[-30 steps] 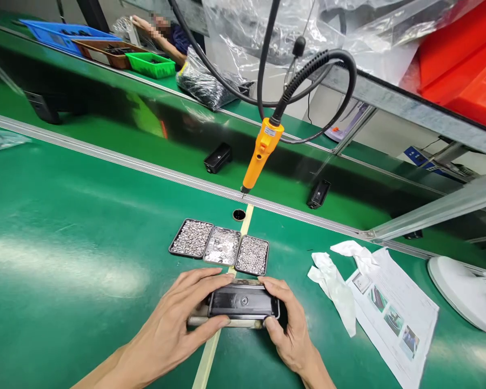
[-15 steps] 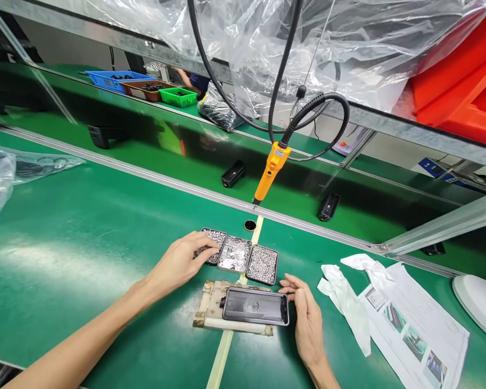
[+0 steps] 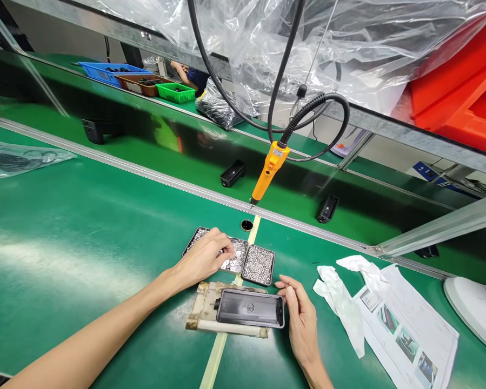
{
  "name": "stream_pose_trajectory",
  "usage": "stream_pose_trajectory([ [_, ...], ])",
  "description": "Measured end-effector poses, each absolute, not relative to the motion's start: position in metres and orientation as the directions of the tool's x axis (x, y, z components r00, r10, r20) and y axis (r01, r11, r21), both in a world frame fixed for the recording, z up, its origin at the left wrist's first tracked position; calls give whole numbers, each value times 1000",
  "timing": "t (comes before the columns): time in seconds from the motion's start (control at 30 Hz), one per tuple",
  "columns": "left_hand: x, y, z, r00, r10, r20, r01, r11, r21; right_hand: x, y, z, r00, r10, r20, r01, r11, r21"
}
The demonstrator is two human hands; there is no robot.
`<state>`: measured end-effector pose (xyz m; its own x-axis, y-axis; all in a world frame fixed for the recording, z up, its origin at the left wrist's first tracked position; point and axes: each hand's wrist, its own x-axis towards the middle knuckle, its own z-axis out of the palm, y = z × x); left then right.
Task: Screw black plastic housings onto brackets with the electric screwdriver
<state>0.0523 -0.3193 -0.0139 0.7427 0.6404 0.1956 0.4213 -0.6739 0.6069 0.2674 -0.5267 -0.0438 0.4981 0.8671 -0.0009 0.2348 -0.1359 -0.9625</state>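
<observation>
My left hand (image 3: 206,254) is over the middle tray of small metal parts (image 3: 238,263), its fingers pinched down among the pieces; whatever they hold is too small to see. Its wrist side partly covers the left tray (image 3: 194,235). To the right is a third tray of small metal parts (image 3: 259,265). A black rectangular housing (image 3: 248,309) lies on a pale fixture (image 3: 200,310) below the trays. Beside the housing's right end, my right hand (image 3: 299,316) rests with fingers loosely curved and apart, holding nothing.
A yellow electric screwdriver (image 3: 269,170) hangs above a small round black container (image 3: 246,225). White cloths (image 3: 344,302) and a printed sheet (image 3: 413,329) lie at the right. Behind the metal rail are black housings (image 3: 232,173). A person's arm (image 3: 181,71) shows beyond the coloured bins.
My left hand has moved right, from the left tray to the middle one. My right hand stays beside the housing. The whole view has shifted slightly.
</observation>
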Motion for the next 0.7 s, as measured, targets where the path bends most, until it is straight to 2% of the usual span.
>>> stream_pose_trajectory([
  [0.23, 42, -341, 13, 658, 738, 150, 402, -513, 759, 266, -525, -42, 511, 860, 1, 249, -146, -958],
  [0.33, 37, -367, 30, 740, 646, 188, 258, -532, 807, 265, -525, -41, 517, 856, 6, 260, -151, -954],
  [0.4, 36, -383, 38, 824, 499, 270, 150, -651, 744, 265, -524, -40, 523, 852, 13, 275, -154, -949],
  [0.5, 38, -396, 41, 884, 338, 323, 118, -829, 547, 265, -524, -39, 523, 851, 39, 297, -140, -944],
  [0.6, 40, -397, 43, 909, 298, 292, 152, -888, 434, 264, -523, -39, 521, 852, 54, 306, -127, -944],
  [0.7, 35, -394, 46, 913, 309, 266, 184, -894, 409, 262, -523, -37, 519, 853, 55, 305, -125, -944],
])
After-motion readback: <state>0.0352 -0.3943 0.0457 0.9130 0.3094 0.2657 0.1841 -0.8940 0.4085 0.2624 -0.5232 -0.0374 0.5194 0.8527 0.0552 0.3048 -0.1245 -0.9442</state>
